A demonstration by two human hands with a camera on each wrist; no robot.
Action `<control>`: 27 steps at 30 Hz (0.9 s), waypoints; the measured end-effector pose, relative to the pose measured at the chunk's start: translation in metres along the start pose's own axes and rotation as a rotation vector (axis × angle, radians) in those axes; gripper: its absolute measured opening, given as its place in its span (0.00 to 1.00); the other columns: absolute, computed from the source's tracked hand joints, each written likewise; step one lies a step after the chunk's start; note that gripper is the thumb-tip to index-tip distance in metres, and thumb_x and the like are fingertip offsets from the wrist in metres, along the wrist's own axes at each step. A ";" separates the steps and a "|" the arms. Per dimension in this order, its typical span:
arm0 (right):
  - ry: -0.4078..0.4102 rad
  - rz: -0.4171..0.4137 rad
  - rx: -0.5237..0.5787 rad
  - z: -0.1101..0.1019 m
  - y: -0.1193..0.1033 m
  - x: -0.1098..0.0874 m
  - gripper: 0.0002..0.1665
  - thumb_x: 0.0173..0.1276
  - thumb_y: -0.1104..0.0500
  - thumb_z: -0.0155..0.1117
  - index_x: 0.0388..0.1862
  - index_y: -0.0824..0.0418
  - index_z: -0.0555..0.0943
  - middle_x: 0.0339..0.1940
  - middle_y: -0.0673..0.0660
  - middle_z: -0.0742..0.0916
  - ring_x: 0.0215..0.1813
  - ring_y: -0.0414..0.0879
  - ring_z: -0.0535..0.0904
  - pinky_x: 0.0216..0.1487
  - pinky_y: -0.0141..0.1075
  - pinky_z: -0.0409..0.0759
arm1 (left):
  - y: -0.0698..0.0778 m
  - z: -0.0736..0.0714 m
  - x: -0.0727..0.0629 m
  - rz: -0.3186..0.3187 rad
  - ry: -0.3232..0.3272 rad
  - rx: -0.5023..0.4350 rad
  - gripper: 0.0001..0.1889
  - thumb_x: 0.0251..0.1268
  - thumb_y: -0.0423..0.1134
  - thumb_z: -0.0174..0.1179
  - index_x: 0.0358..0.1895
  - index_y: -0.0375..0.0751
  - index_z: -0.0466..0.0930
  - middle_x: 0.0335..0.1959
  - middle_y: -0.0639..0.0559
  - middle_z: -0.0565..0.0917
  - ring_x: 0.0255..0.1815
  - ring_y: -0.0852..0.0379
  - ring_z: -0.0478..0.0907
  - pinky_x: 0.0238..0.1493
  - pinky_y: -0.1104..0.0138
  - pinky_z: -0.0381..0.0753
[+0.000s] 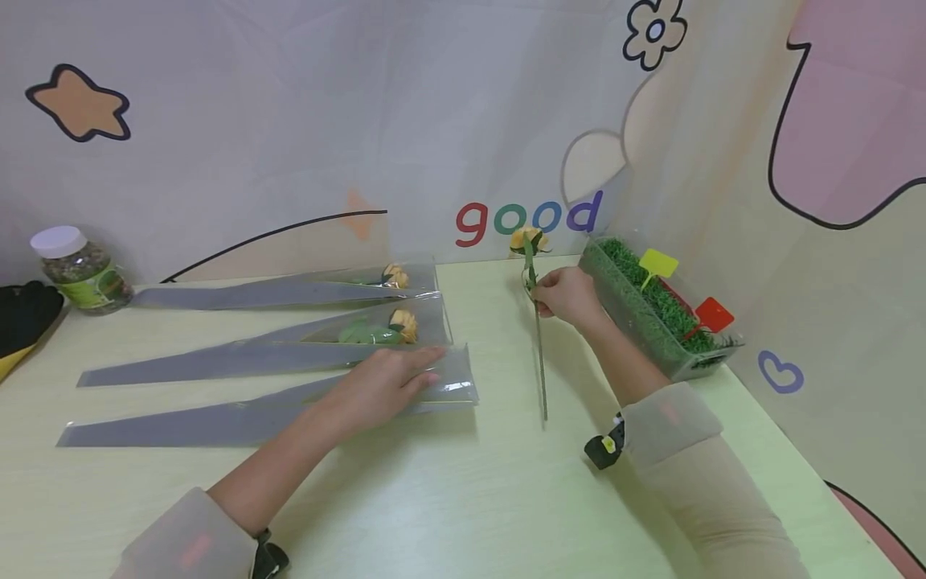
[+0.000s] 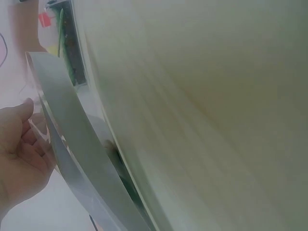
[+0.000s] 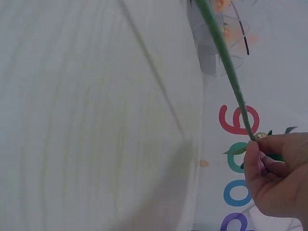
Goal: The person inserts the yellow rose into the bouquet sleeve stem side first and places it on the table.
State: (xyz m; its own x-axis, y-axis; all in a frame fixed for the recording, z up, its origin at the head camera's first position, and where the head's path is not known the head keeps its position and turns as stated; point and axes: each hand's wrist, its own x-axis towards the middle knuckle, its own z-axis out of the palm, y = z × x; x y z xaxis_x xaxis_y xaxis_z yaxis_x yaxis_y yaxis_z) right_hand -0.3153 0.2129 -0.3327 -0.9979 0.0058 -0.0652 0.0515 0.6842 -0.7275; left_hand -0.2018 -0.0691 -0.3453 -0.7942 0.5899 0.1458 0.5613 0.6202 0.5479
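My right hand (image 1: 571,296) pinches the green stem (image 3: 226,60) of a yellow artificial rose (image 1: 530,240) between thumb and fingertips. The stem stands nearly upright over the table, bloom at the top. At the opening of the nearest grey-and-clear flower sleeve (image 1: 239,422), my left hand (image 1: 387,386) holds the clear film. In the left wrist view, the fingers (image 2: 36,144) of that hand show partly through the film, and the sleeve's mouth gapes. Two more sleeves lie behind it, the middle one (image 1: 188,366) and the far one (image 1: 239,297), each with a yellow rose inside.
A clear box of artificial grass (image 1: 644,322) stands at the right, with a yellow tag (image 1: 658,264) and a red tag (image 1: 714,314) in it. At the back left are a white-lidded jar (image 1: 87,273) and a black item (image 1: 27,318). A printed cloth (image 1: 289,121) hangs behind the table.
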 end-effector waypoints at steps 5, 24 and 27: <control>0.032 -0.013 0.091 0.003 -0.005 -0.009 0.14 0.66 0.63 0.57 0.41 0.74 0.80 0.24 0.58 0.84 0.20 0.37 0.79 0.35 0.38 0.81 | -0.001 0.000 -0.001 0.006 0.003 -0.001 0.23 0.68 0.40 0.54 0.64 0.38 0.68 0.59 0.47 0.74 0.59 0.52 0.70 0.57 0.59 0.70; 0.144 -0.038 0.432 -0.005 -0.024 -0.060 0.16 0.67 0.65 0.57 0.49 0.75 0.74 0.32 0.56 0.79 0.25 0.37 0.78 0.34 0.31 0.80 | -0.005 -0.001 -0.004 0.026 0.017 0.004 0.23 0.67 0.39 0.55 0.63 0.35 0.69 0.59 0.45 0.74 0.58 0.50 0.71 0.56 0.57 0.70; 0.154 -0.053 0.471 -0.006 -0.025 -0.067 0.15 0.66 0.66 0.57 0.48 0.75 0.73 0.31 0.55 0.79 0.26 0.37 0.78 0.35 0.32 0.80 | -0.005 -0.001 -0.004 0.019 0.012 0.003 0.23 0.67 0.39 0.55 0.63 0.35 0.69 0.59 0.45 0.74 0.59 0.50 0.71 0.56 0.57 0.70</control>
State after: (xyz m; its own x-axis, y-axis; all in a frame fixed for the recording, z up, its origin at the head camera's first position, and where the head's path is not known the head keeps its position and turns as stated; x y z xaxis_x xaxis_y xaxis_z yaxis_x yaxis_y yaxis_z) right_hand -0.2504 0.1996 -0.3057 -0.9921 0.1117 0.0563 -0.0226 0.2826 -0.9590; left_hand -0.2013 -0.0749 -0.3475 -0.7861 0.5955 0.1657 0.5770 0.6107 0.5423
